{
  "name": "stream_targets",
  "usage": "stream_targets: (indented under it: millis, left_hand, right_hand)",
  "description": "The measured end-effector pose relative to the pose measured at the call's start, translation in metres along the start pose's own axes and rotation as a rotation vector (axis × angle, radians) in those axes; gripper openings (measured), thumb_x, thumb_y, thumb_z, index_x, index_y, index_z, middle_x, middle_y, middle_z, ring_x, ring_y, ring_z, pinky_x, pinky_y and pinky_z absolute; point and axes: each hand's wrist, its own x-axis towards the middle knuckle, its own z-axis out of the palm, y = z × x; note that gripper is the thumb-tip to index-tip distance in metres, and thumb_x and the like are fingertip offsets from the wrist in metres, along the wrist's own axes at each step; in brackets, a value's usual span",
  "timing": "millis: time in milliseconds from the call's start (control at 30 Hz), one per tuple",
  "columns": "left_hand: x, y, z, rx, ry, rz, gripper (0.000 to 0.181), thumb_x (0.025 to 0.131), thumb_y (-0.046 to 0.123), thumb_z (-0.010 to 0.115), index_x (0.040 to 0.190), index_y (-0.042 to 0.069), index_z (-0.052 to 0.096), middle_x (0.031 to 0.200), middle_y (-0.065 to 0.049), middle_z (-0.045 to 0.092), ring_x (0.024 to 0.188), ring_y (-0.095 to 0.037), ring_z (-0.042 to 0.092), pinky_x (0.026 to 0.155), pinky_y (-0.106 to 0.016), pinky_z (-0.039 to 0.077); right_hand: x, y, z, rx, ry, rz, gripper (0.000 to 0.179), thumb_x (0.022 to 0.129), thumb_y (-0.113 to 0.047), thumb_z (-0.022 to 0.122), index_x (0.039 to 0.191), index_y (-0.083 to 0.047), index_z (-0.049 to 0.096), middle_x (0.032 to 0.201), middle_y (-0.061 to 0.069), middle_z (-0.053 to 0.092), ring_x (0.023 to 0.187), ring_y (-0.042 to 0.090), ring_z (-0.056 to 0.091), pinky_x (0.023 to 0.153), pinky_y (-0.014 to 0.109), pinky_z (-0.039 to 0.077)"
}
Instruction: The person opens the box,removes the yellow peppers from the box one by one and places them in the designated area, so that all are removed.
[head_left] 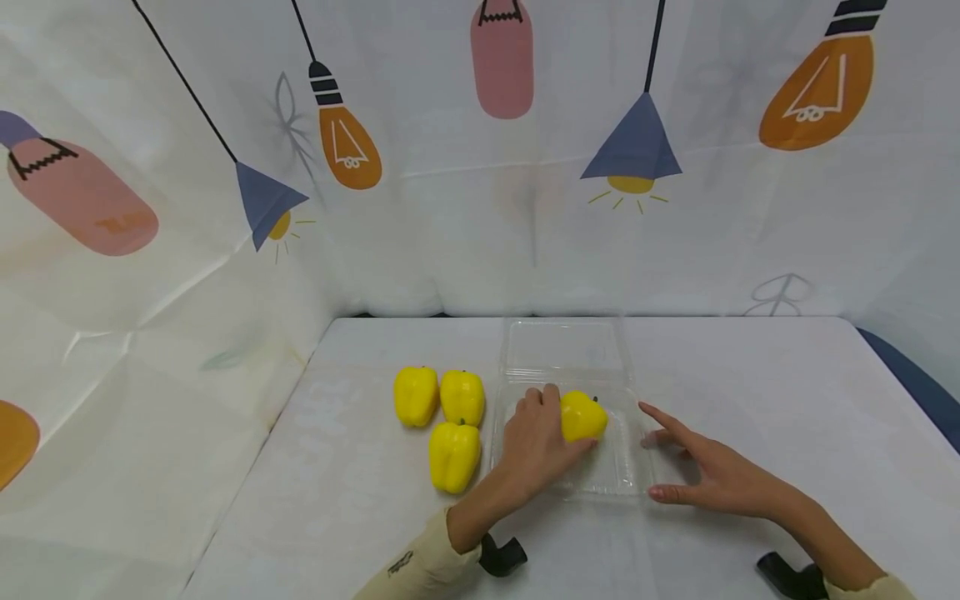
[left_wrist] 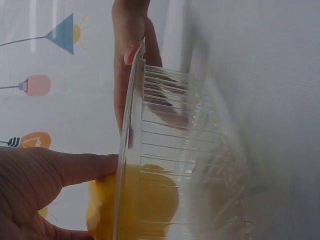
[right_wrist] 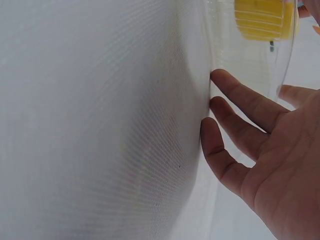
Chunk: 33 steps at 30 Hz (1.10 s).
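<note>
A yellow bell pepper (head_left: 583, 415) is inside an open clear plastic box (head_left: 615, 475), with my left hand (head_left: 536, 442) gripping it from the left. In the left wrist view the thumb reaches over the box's rim onto the pepper (left_wrist: 159, 202), whose lower part shows through the ribbed wall. My right hand (head_left: 712, 477) is at the box's right side, thumb and fingers spread apart. In the right wrist view its fingertips (right_wrist: 220, 77) come down to the tabletop right by the box wall.
Three more yellow bell peppers, at the back left (head_left: 416, 397), beside it (head_left: 462, 398) and in front (head_left: 454, 457), sit left of the box. The box's clear lid (head_left: 566, 346) lies folded back behind it. A patterned curtain (head_left: 480, 208) hangs behind the white table (head_left: 750, 375).
</note>
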Motion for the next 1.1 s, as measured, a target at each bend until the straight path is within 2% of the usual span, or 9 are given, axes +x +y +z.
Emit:
stream_targets:
  millis: [333,633,967,1100]
  left_hand:
    - [-0.004,0.001,-0.011,-0.063,0.01,-0.011,0.064,0.074,0.053,0.082,0.111,0.012,0.049,0.092,0.0,0.046,0.078,-0.013,0.046,0.064,-0.021,0.043]
    - [-0.007,-0.002,-0.017,-0.211,0.008,-0.044,0.067,0.072,0.047,0.086,0.114,0.013,0.047,0.099,-0.002,0.048,0.083,-0.014,0.049,0.072,-0.023,0.047]
    - [-0.011,-0.009,-0.025,-0.246,0.05,-0.071,0.068,0.071,0.049,0.086,0.115,0.013,0.048,0.101,-0.001,0.05,0.084,-0.014,0.049,0.073,-0.025,0.048]
    - [-0.013,-0.013,-0.027,-0.245,0.074,-0.066,0.069,0.071,0.049,0.086,0.115,0.013,0.048,0.101,-0.001,0.051,0.085,-0.014,0.049,0.075,-0.026,0.047]
  right_hand:
    - [-0.001,0.003,0.002,0.0,0.011,-0.014,0.102,0.082,-0.051,0.077,0.158,-0.026,0.015,0.125,-0.004,0.06,0.11,0.028,0.059,0.083,0.039,0.053]
    - [-0.001,0.003,0.001,0.011,0.004,-0.006,0.102,0.081,-0.05,0.078,0.158,-0.027,0.014,0.126,-0.001,0.06,0.11,0.03,0.06,0.083,0.046,0.052]
    - [-0.001,0.003,0.002,0.011,0.003,0.0,0.103,0.081,-0.05,0.078,0.158,-0.029,0.013,0.126,0.0,0.06,0.109,0.03,0.06,0.083,0.048,0.052]
    - [0.0,0.003,0.002,0.012,0.007,-0.004,0.103,0.081,-0.05,0.078,0.158,-0.029,0.013,0.126,-0.002,0.06,0.11,0.029,0.059,0.084,0.043,0.053]
